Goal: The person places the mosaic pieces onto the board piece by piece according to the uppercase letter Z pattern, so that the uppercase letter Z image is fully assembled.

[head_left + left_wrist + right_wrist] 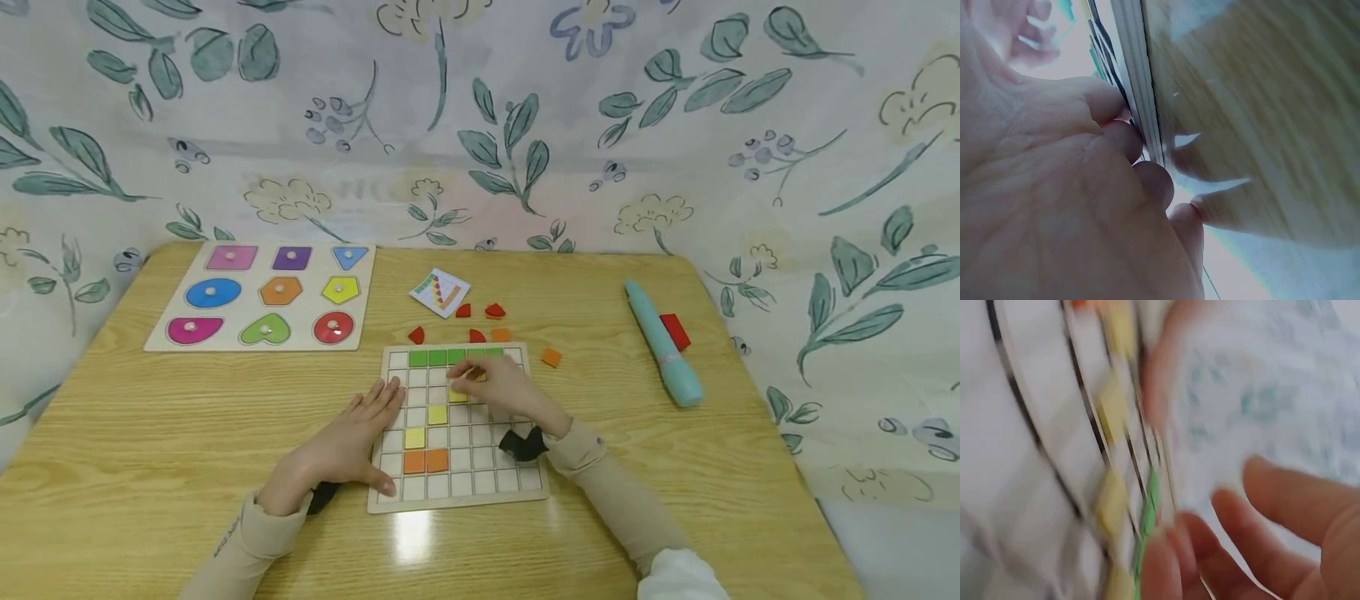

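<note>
A white gridded board (495, 482) lies on the table. My left hand (341, 442) rests along its left side with fingers spread and thumb on the lower left corner; in the left wrist view the fingers (1157, 184) lie at the board's edge (1138, 69). My right hand (506, 387) hovers over the upper part of the grid. Its thumb (1285, 497) and fingers stand apart, with nothing visible between them. Green tiles (438, 357) line the top row. Yellow tiles (437, 415) run diagonally, partly hidden by the right hand. Two orange tiles (414, 462) sit side by side lower down.
Behind the board lie a small pattern card (440, 292), several red quarter-circle pieces (416, 335) and loose orange squares (551, 357). A knobbed shape puzzle (247, 300) is at the back left. On the right, a teal cylindrical object (663, 346) lies beside a red piece (676, 332).
</note>
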Action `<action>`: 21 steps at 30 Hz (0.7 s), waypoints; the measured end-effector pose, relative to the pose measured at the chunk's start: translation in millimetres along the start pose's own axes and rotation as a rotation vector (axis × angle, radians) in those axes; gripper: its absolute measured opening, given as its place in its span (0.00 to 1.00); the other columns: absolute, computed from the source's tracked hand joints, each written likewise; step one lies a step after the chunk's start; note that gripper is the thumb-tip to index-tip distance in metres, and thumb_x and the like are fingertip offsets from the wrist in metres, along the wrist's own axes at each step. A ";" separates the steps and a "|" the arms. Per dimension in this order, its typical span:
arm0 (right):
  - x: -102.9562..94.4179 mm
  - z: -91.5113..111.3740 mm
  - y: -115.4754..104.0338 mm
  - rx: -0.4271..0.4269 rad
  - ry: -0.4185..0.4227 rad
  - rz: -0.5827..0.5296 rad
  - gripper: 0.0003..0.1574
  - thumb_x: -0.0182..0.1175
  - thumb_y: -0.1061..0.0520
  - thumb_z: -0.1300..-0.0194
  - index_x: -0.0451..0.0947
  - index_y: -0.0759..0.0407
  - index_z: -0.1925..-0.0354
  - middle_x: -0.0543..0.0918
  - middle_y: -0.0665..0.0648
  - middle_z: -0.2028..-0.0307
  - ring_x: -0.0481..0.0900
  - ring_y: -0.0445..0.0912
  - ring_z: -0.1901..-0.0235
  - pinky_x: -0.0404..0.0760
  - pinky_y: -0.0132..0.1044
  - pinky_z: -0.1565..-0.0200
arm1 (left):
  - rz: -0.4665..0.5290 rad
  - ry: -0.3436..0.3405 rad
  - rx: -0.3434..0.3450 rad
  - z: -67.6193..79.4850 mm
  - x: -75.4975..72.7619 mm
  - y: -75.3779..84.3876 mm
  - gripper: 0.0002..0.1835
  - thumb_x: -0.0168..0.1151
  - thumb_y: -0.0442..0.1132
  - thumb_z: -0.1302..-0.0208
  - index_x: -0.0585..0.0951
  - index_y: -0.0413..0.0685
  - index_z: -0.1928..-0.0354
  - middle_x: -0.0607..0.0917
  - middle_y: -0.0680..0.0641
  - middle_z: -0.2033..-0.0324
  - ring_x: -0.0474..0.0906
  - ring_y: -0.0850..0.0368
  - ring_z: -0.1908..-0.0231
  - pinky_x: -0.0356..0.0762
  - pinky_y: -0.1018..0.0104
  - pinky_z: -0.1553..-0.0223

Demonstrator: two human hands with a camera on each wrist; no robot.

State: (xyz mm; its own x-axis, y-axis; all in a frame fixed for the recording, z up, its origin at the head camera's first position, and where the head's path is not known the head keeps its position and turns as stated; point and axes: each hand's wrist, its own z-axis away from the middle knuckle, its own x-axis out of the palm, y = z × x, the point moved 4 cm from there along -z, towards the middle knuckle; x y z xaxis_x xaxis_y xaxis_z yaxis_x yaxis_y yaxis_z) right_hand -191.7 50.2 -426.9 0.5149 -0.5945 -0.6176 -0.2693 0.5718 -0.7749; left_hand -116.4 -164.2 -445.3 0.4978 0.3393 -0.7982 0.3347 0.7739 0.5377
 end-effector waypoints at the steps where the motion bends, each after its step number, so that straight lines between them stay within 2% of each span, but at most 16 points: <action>1: -10.1 -3.2 5.8 0.018 0.058 -0.022 0.16 0.60 0.53 0.32 0.80 0.57 0.49 0.84 0.57 0.52 0.82 0.49 0.53 0.81 0.38 0.53 | -0.002 0.000 -0.001 -0.2 -0.4 -0.1 0.70 0.78 0.58 0.64 0.47 0.34 0.25 0.42 0.34 0.24 0.34 0.33 0.25 0.38 0.34 0.28; 5: -38.6 -12.9 31.5 0.107 0.232 -0.052 0.21 0.57 0.56 0.30 0.74 0.61 0.41 0.80 0.62 0.44 0.78 0.57 0.43 0.79 0.48 0.43 | -0.008 -0.008 -0.008 -0.3 -0.5 0.4 0.71 0.78 0.58 0.65 0.46 0.35 0.25 0.41 0.35 0.24 0.33 0.34 0.25 0.38 0.35 0.28; 9: -44.9 -19.0 50.3 0.142 0.281 -0.034 0.23 0.56 0.60 0.31 0.72 0.62 0.38 0.79 0.63 0.42 0.77 0.56 0.42 0.76 0.48 0.40 | -0.001 -0.011 -0.006 0.7 0.9 0.9 0.71 0.78 0.59 0.65 0.46 0.35 0.25 0.41 0.34 0.24 0.33 0.33 0.25 0.38 0.34 0.28; 12: -43.7 -22.7 55.4 0.131 0.302 0.015 0.23 0.57 0.63 0.33 0.73 0.63 0.40 0.80 0.63 0.43 0.77 0.56 0.44 0.77 0.48 0.42 | 0.006 -0.008 -0.004 1.5 2.4 0.4 0.71 0.78 0.58 0.65 0.47 0.34 0.25 0.42 0.34 0.24 0.34 0.33 0.25 0.38 0.34 0.28; 16: -44.9 -26.3 56.4 0.106 0.355 0.049 0.19 0.60 0.67 0.38 0.78 0.64 0.47 0.80 0.64 0.51 0.77 0.55 0.53 0.78 0.45 0.49 | 0.007 -0.013 -0.012 0.4 4.2 -1.7 0.71 0.78 0.59 0.65 0.46 0.36 0.25 0.41 0.35 0.24 0.33 0.34 0.25 0.37 0.35 0.28; 21: -49.4 -27.5 57.7 0.095 0.452 -0.015 0.16 0.59 0.72 0.41 0.80 0.65 0.53 0.81 0.64 0.59 0.78 0.53 0.58 0.80 0.43 0.53 | -0.010 0.001 0.006 -2.4 2.6 -2.6 0.71 0.77 0.60 0.64 0.46 0.35 0.25 0.41 0.34 0.24 0.34 0.33 0.25 0.38 0.34 0.28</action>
State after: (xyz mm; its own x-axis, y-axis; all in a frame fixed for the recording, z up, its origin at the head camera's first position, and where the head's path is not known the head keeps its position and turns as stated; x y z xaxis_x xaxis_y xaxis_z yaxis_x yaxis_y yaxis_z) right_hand -255.0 97.0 -444.8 0.1058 -0.7779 -0.6194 -0.1782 0.5980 -0.7814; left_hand -117.9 -164.1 -449.5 0.4936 0.3324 -0.8036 0.3445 0.7738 0.5316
